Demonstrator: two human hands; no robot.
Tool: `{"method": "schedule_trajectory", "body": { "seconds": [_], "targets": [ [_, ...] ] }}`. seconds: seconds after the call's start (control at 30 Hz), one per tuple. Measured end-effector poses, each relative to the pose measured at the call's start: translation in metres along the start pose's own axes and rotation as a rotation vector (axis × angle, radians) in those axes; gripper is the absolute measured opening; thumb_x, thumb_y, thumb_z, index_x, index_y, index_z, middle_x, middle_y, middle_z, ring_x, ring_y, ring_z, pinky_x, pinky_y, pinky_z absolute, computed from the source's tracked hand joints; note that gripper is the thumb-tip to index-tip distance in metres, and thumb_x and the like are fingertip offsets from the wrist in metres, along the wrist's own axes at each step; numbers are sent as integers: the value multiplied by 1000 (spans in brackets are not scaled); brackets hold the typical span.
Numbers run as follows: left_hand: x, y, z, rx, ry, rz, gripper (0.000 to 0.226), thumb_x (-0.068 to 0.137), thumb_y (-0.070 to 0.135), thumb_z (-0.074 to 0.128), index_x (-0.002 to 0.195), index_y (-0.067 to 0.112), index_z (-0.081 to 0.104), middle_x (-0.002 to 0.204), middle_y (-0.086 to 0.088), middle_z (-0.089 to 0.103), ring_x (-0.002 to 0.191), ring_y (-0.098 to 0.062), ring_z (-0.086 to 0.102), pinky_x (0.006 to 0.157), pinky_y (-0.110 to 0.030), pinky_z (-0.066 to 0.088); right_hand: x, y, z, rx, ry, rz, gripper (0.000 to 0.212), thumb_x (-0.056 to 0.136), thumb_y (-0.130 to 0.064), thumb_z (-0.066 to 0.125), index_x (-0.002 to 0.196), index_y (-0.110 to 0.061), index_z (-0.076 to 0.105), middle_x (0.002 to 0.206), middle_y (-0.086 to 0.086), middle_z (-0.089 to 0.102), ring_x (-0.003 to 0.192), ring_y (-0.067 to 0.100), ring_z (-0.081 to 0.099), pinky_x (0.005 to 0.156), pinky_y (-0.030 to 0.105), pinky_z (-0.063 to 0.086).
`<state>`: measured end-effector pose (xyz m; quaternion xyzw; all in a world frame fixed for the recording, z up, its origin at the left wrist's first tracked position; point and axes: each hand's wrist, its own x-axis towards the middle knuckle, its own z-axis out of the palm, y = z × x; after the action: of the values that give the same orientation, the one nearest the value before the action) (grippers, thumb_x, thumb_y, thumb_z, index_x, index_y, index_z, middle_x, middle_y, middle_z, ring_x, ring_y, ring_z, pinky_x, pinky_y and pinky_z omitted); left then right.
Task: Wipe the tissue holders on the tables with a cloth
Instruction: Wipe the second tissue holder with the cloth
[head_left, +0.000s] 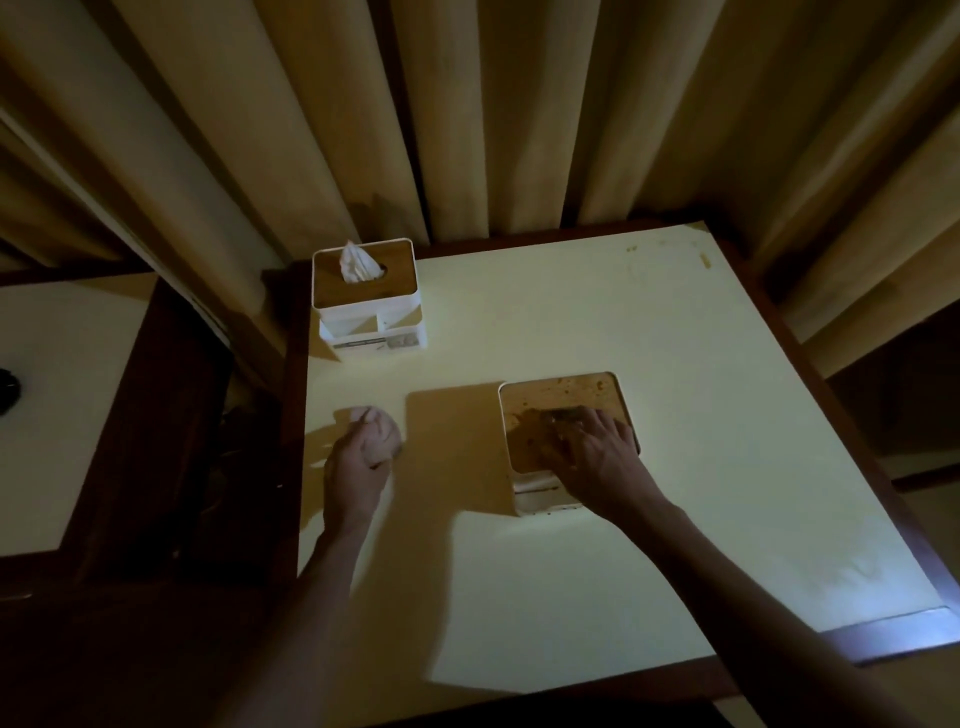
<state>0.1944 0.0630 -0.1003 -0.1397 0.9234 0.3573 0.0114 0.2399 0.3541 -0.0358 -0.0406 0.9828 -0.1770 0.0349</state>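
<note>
Two hands at a pale table, one on a tissue holder, one on a cloth.

Our right hand (587, 447) lies with spread, fairly straight fingers on the brown, speckled lid of the near tissue holder (566, 415), which stands mid-table; its white body shows below the wrist. Our left hand (358, 467) curls round a bunched pinkish cloth (376, 431) resting on the table (727, 415), well left of that holder. A second tissue holder (366, 296) stands at the far left corner, a white tissue (356, 262) rising from its slot. Curtains (493, 114) hang behind; another table (62, 405) stands left.
</note>
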Motion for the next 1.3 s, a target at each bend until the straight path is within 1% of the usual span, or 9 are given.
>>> {"method": "schedule_trajectory", "body": {
  "seconds": [0.07,0.23,0.53,0.67,0.77,0.9,1.0,1.13,1.3],
  "targets": [
    [-7,5,-5,-76,9,-23,54,78,7,72,129,17,57,121,-7,63,109,-26,58,85,-33,49,2,-2,0,2,6,14,38,97,-45,44,129,-27,56,133,2,47,121,24,42,102,42,31],
    [-28,30,-16,-306,-59,-29,51,79,13,74,126,24,59,116,4,65,98,-11,59,65,-11,44,1,-2,-7,66,-59,39,41,98,-43,41,135,-26,49,141,-3,47,130,20,37,109,44,25],
    [-48,94,-15,-524,-192,167,52,78,23,76,126,34,57,119,13,62,108,-5,58,82,-22,53,0,3,-24,77,-85,23,36,96,-39,48,128,-26,57,136,2,43,128,24,31,106,43,29],
    [-45,114,-13,-435,-234,322,51,80,26,74,128,34,56,129,12,55,113,-2,54,87,-17,50,0,22,-43,270,-118,62,50,88,-56,39,124,-30,63,122,7,55,113,31,47,96,45,41],
    [-42,125,-11,-394,-217,390,49,82,22,73,128,27,58,127,9,58,110,0,55,87,-12,49,1,46,-54,337,-71,132,37,90,-36,58,124,-22,62,121,9,56,117,31,45,96,36,39],
    [-40,136,-9,-293,-219,394,54,77,21,78,128,26,58,122,7,62,107,-5,59,83,-12,50,11,63,-65,209,-149,75,85,80,-36,74,149,-21,28,149,12,32,135,34,27,109,48,28],
    [-44,143,-6,-174,-243,419,57,74,16,80,127,23,60,126,4,61,112,-7,55,86,-11,45,21,70,-63,127,-288,34,115,71,-46,79,153,-28,0,160,2,3,145,29,7,111,56,20],
    [-47,149,4,69,-322,478,55,79,18,76,130,16,58,140,5,51,125,-19,46,106,-30,36,23,80,-56,124,-379,-4,126,66,-53,79,151,-28,-9,161,-3,-10,147,23,-7,114,54,10],
    [-49,161,17,253,-386,497,41,90,20,63,130,18,58,150,5,33,130,-21,32,108,-35,28,24,84,-49,145,-382,-33,127,65,-54,79,152,-24,-8,161,-2,-7,147,26,-1,115,52,12]
  ]
}}
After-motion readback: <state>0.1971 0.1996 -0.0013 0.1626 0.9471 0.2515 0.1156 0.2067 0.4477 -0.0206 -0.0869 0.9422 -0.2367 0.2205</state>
